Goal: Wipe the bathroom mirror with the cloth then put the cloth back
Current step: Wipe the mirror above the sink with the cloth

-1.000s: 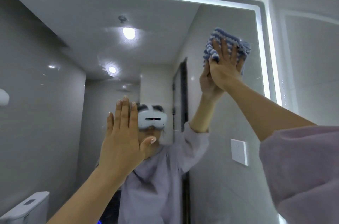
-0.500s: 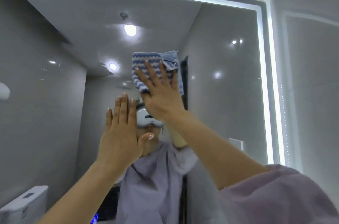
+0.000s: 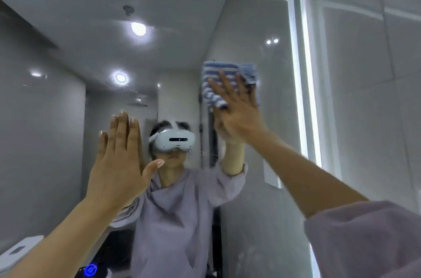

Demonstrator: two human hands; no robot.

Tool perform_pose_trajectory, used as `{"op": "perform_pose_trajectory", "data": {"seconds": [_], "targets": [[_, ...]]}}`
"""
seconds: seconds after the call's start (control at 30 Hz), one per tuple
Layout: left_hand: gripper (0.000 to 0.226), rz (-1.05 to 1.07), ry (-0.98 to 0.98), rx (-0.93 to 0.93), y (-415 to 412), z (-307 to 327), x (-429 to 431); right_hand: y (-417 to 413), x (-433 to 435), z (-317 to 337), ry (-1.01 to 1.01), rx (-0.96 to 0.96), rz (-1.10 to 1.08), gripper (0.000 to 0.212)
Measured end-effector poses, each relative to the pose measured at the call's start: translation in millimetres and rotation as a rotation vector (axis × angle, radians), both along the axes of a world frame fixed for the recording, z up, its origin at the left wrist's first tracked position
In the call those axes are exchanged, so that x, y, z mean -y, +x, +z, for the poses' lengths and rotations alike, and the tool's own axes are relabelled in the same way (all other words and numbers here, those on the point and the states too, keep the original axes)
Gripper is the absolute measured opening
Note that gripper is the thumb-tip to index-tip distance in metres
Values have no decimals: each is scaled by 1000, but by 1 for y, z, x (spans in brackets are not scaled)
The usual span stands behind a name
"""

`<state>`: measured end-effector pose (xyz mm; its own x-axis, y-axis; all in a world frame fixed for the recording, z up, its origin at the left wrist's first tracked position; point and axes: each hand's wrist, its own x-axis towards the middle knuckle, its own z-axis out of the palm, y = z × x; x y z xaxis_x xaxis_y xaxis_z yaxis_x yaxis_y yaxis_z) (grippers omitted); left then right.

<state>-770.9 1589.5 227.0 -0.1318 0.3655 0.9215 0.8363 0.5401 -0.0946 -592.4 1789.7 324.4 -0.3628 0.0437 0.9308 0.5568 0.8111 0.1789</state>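
The bathroom mirror [image 3: 68, 107] fills most of the head view, edged by a lit strip. A blue-and-white striped cloth [image 3: 215, 77] lies flat against the glass right of centre. My right hand [image 3: 237, 109] presses it there with straight, spread fingers, covering its lower part. My left hand [image 3: 118, 164] rests flat on the glass lower left, fingers straight and together, thumb out, holding nothing. The glass reflects a person in a lilac top with a white headset.
The lit mirror frame [image 3: 303, 95] runs down the right side, with a grey tiled wall [image 3: 369, 95] beyond it. A white toilet cistern [image 3: 18, 250] shows at bottom left. My lilac sleeve [image 3: 364, 241] fills the bottom right corner.
My right hand swept the cloth from the mirror's upper right to the centre, then back right and a little lower. My left hand has stayed flat on the glass.
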Motion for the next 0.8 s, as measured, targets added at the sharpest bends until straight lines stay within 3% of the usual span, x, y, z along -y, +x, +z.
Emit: {"op": "perform_pose_trajectory", "data": {"seconds": [0.13,0.27,0.57,0.67,0.8], "targets": [[98,17,2,-9,0,-1,0,52,-53,5,-192,-125,-119,63],[99,0,4,8,0,-1,0,69,-72,4,-314,-295,-139,59],[96,-50,8,30,3,-1,0,47,-33,-10,-563,-415,-50,60],[96,-46,13,23,3,0,-1,28,-7,-28,-424,-328,20,62],[97,-41,8,41,5,0,0,-17,34,-69,-71,26,12,65]]}}
